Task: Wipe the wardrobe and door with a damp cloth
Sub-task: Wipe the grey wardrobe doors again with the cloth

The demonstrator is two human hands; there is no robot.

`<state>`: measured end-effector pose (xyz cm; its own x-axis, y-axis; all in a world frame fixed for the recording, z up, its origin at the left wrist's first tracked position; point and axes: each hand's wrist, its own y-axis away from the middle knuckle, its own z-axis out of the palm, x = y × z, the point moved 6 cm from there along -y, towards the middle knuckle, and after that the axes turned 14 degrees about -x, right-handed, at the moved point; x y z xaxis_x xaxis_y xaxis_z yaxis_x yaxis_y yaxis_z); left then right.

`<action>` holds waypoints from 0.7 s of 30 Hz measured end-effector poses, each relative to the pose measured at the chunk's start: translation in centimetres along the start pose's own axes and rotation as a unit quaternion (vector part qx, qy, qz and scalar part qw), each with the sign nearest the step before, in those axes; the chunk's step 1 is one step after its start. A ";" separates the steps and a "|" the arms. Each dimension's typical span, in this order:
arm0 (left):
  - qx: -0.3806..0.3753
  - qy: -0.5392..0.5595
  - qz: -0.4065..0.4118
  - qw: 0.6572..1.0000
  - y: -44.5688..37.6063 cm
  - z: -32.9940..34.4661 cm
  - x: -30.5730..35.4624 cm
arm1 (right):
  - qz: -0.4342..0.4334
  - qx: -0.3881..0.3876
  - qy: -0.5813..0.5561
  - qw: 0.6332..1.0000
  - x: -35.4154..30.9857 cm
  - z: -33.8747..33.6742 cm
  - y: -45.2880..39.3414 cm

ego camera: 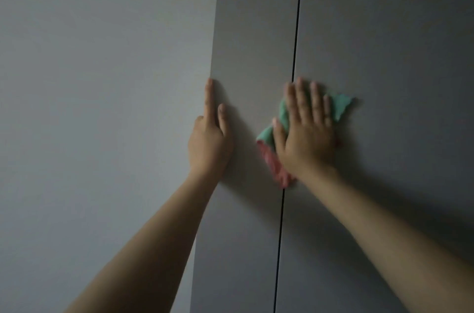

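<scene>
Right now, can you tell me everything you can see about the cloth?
The cloth is soft, crumpled fabric, mint green on its upper part and pinkish red at its lower end. It lies flat against the grey wardrobe front, over the dark gap between two doors. The right hand presses on it with straight, spread fingers and hides its middle. Corners stick out at the upper right and lower left. It looks a bit blurred.

A plain pale grey wall (102,82) fills the left side of the view, smooth and bare. The light is dim and soft, brightest on the wall's lower part and fading toward its top.
</scene>
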<state>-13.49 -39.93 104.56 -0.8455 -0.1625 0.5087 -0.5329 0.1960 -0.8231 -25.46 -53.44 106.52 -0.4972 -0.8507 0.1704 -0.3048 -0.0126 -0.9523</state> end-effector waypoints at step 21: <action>-0.013 0.012 0.015 1.000 -0.1 0.0 0.8 | -0.312 -0.143 0.048 0.938 -3.2 2.8 12.1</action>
<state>-14.15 -40.04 105.05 -0.8615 -0.1338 0.4898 -0.5077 0.2257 -0.8314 -25.30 -52.30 93.71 -0.2155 -0.6731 0.7075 -0.7589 -0.3405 -0.5551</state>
